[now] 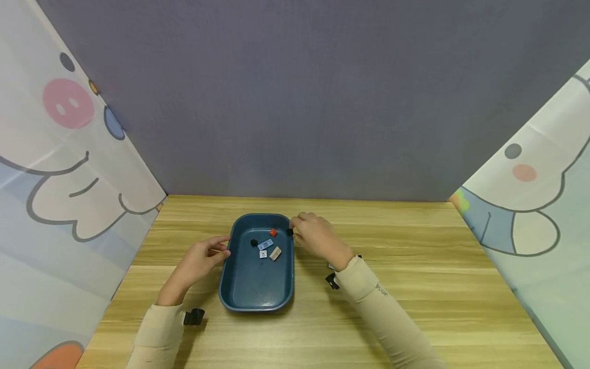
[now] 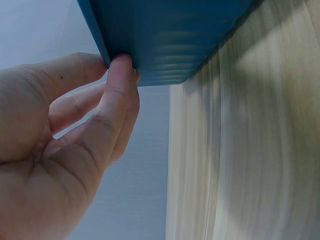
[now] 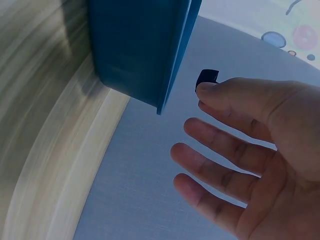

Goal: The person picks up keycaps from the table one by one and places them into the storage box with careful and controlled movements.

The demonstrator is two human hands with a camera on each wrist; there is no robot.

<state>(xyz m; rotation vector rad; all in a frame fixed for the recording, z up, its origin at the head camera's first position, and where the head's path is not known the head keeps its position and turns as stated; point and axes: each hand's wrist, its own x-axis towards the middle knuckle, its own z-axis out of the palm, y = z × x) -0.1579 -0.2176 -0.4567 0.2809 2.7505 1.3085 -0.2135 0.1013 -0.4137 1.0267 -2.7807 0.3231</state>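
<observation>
A dark blue tray (image 1: 258,287) with rounded corners stands on the table. My left hand (image 1: 201,259) holds its left rim; in the left wrist view the thumb and fingertips pinch the edge. Just above the right rim, near the far corner, my right hand (image 1: 318,238) pinches a small black block (image 3: 206,79) between thumb and forefinger, other fingers spread. Inside the tray lie a small orange-red piece (image 1: 273,232), a black piece (image 1: 254,243), a blue printed strip (image 1: 265,244), a white square tile (image 1: 263,254) and a beige block (image 1: 275,253).
The wooden table (image 1: 415,287) extends to both sides of the tray. A grey panel (image 1: 304,102) rises behind it, with cartoon-printed cloths at left and right. A small white item (image 1: 331,266), partly hidden, shows beside my right wrist.
</observation>
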